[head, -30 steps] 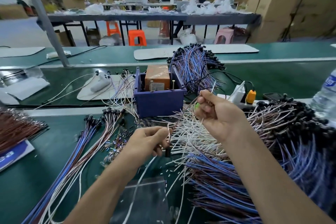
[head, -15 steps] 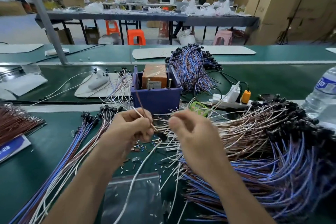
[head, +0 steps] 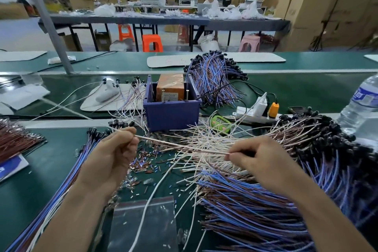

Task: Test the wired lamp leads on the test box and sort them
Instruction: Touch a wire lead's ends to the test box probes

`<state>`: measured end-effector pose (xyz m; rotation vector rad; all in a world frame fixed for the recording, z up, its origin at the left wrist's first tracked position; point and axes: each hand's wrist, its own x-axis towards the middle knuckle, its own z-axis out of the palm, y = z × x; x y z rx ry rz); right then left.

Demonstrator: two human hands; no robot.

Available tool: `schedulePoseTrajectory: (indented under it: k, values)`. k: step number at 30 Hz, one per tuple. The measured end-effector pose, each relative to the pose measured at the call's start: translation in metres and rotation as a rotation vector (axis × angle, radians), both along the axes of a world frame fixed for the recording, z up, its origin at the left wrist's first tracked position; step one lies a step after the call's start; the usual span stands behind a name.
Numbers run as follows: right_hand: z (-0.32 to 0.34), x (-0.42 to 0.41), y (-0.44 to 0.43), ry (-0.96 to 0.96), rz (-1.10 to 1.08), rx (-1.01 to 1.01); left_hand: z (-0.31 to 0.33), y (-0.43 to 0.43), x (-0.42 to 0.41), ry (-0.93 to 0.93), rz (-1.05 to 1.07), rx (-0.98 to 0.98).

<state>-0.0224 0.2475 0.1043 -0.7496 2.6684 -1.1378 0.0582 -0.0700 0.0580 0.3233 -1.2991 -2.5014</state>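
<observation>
Left hand (head: 111, 157) and right hand (head: 263, 161), well apart, pinch one white lead (head: 180, 145) taut above the mat (head: 51, 170) between wire piles (head: 255, 210).

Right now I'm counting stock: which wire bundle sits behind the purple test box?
The blue-and-brown bundle past the purple test box; the rest lie beside it or nearer.

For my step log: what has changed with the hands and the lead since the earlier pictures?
The left hand and right hand, close together half a second ago, have drawn apart sideways, each pinching the white lead, now stretched between them. The purple test box and the wire piles stayed put.
</observation>
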Motion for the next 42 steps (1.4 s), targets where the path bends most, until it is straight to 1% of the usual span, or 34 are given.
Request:
schedulePoseTrajectory:
  k: [4, 9, 11, 14, 15, 17, 19, 21, 23, 27, 30, 31, 32, 34, 36, 37, 39, 42]
  values:
    - [0.013, -0.018, 0.052, 0.101, -0.097, 0.190, -0.002, 0.014, -0.007, -0.114, 0.023, -0.178]
    - [0.031, -0.033, 0.110, 0.221, -0.252, 0.354, -0.004, 0.034, -0.020, -0.219, 0.030, -0.362]
    - [0.033, -0.036, 0.128, 0.265, -0.269, 0.424, -0.006, 0.041, -0.026, -0.250, 0.019, -0.445]
    - [0.034, -0.036, 0.140, 0.340, -0.221, 0.539, -0.004, 0.044, -0.026, -0.256, 0.010, -0.588]
    - [0.033, -0.035, 0.145, 0.360, -0.209, 0.574, -0.004, 0.046, -0.026, -0.263, -0.006, -0.667]
    - [0.028, -0.034, 0.153, 0.429, -0.220, 0.612, -0.005, 0.048, -0.024, -0.292, -0.064, -0.884]
    - [0.021, -0.033, 0.158, 0.531, -0.206, 0.586, -0.006, 0.048, -0.023, -0.338, -0.152, -1.089]
    - [0.013, -0.032, 0.159, 0.663, -0.142, 0.547, -0.006, 0.051, -0.024, -0.370, -0.264, -1.229]
    - [0.009, -0.034, 0.157, 0.737, -0.140, 0.502, -0.005, 0.056, -0.026, -0.342, -0.291, -1.241]
    - [0.014, -0.050, 0.147, 0.715, -0.308, 0.464, -0.006, 0.064, -0.039, -0.213, -0.077, -1.021]
    - [0.020, -0.077, 0.144, 0.688, -0.363, 0.459, -0.009, 0.063, -0.052, -0.231, 0.073, -0.914]
    - [0.022, -0.087, 0.143, 0.655, -0.380, 0.470, -0.012, 0.064, -0.055, -0.249, 0.123, -0.939]
    - [0.024, -0.098, 0.142, 0.614, -0.401, 0.490, -0.016, 0.065, -0.058, -0.273, 0.166, -1.019]
    - [0.025, -0.114, 0.138, 0.516, -0.425, 0.535, -0.021, 0.071, -0.058, -0.315, 0.204, -1.244]
    - [0.026, -0.124, 0.132, 0.426, -0.411, 0.573, -0.026, 0.078, -0.055, -0.300, 0.201, -1.374]
    - [0.027, -0.126, 0.130, 0.395, -0.402, 0.589, -0.028, 0.079, -0.054, -0.292, 0.199, -1.405]
    - [0.030, -0.125, 0.126, 0.394, -0.394, 0.643, -0.033, 0.077, -0.053, -0.288, 0.214, -1.442]
    - [0.031, -0.113, 0.113, 0.481, -0.387, 0.692, -0.036, 0.076, -0.053, -0.265, 0.248, -1.428]
